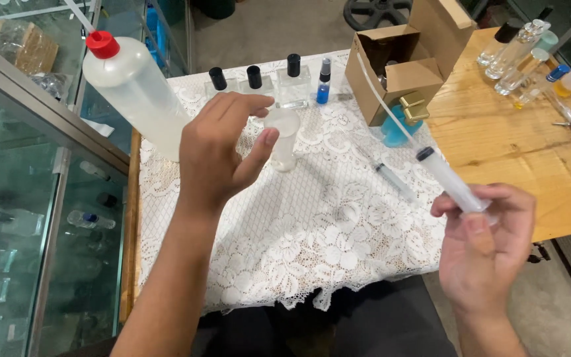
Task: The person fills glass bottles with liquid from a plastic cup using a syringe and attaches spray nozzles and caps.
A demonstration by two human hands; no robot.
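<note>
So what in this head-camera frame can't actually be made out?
- Contents of the open cardboard box: hidden behind its flaps and in shadow.
- Lower part of the frosted cup: partly covered by the left hand; contact unclear.
- Rear end of the syringe: wrapped by the right hand.
- Liquid level in the large squeeze bottle: the cloudy wall hides it.
- Glass bottles at top right: small, some cut by the edge.

The left hand (223, 149) hides part of the frosted cup (283, 140); the right hand's fingers (460, 203) cover the syringe (449, 178) plunger end.
</note>
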